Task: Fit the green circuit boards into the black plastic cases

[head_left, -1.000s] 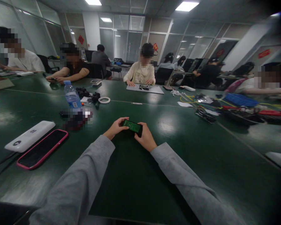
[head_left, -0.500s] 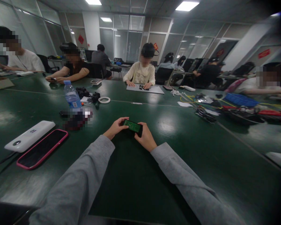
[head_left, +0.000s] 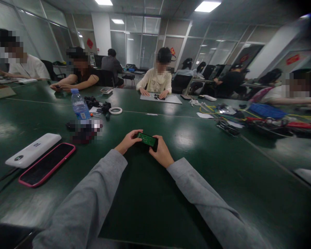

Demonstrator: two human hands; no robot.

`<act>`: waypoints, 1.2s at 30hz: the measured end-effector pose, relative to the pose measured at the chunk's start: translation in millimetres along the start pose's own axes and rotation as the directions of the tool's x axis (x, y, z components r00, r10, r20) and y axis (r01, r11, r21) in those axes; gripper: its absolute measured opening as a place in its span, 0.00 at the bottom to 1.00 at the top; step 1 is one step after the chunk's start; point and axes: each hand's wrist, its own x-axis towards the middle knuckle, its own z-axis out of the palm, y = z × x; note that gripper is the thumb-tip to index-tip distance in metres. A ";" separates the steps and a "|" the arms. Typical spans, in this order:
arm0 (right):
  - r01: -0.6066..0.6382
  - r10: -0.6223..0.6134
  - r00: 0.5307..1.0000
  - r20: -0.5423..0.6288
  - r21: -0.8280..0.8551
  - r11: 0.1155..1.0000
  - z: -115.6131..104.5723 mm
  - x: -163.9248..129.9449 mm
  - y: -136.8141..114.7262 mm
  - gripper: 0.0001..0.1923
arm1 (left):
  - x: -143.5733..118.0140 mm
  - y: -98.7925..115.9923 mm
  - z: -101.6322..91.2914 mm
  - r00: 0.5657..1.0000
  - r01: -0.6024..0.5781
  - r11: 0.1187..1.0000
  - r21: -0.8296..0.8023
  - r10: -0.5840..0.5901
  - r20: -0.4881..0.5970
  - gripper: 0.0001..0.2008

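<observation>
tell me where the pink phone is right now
The pink phone lies screen-up on the green table, left of the person's arms, beside the white power bank.

Big dark green table (head_left: 150, 207), glass partition walls (head_left: 142, 45), ceiling light panels (head_left: 206, 6), office chairs (head_left: 180, 84) at back

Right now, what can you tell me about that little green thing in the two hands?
The little green board is small, flat and rectangular, with faint pale marks on top, like a circuit board. It is held level, low over the dark green table. The left hand pinches its left end and the right hand its right end. Its underside is hidden.
</observation>
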 end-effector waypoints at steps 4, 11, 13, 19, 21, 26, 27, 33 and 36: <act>-0.003 0.003 1.000 0.000 0.001 1.000 -0.1 0.1 0.1 0.25 | 0.1 0.7 0.7 1.000 0.008 1.000 -0.011 -0.008 -0.005 0.24; -0.002 0.002 1.000 0.002 0.002 1.000 -0.5 -0.1 0.2 0.25 | 0.7 -1.7 -1.0 1.000 0.009 1.000 -0.017 -0.009 -0.013 0.23; -0.004 0.004 1.000 0.001 0.004 1.000 -0.1 -0.4 0.4 0.25 | 1.1 -2.8 -1.4 1.000 0.013 1.000 -0.017 -0.013 -0.011 0.23; -0.004 0.004 1.000 0.001 0.009 1.000 0.7 -0.4 1.3 0.26 | 0.5 -2.5 -1.1 1.000 0.011 1.000 -0.017 -0.011 -0.011 0.23; -0.001 0.001 1.000 0.001 0.006 1.000 0.6 -0.1 1.2 0.26 | 0.0 -1.8 -0.8 1.000 0.008 1.000 -0.015 -0.009 -0.011 0.23; -0.008 0.008 1.000 0.009 0.006 1.000 -0.3 0.2 -0.2 0.25 | 0.1 -1.4 -0.6 1.000 0.010 1.000 -0.014 -0.010 -0.007 0.24; -0.010 0.010 1.000 0.012 0.005 1.000 -0.5 0.2 -0.5 0.25 | 0.4 -1.8 -0.7 1.000 0.005 1.000 -0.012 -0.005 -0.007 0.24; -0.016 0.016 1.000 0.009 0.006 1.000 -0.6 0.0 -0.9 0.25 | 1.5 -3.9 -1.5 1.000 -0.011 1.000 0.002 0.011 -0.016 0.24; -0.014 0.014 1.000 0.009 0.003 1.000 -0.2 -0.2 -0.6 0.25 | 1.6 -4.8 -1.9 1.000 -0.008 1.000 0.007 0.008 -0.014 0.24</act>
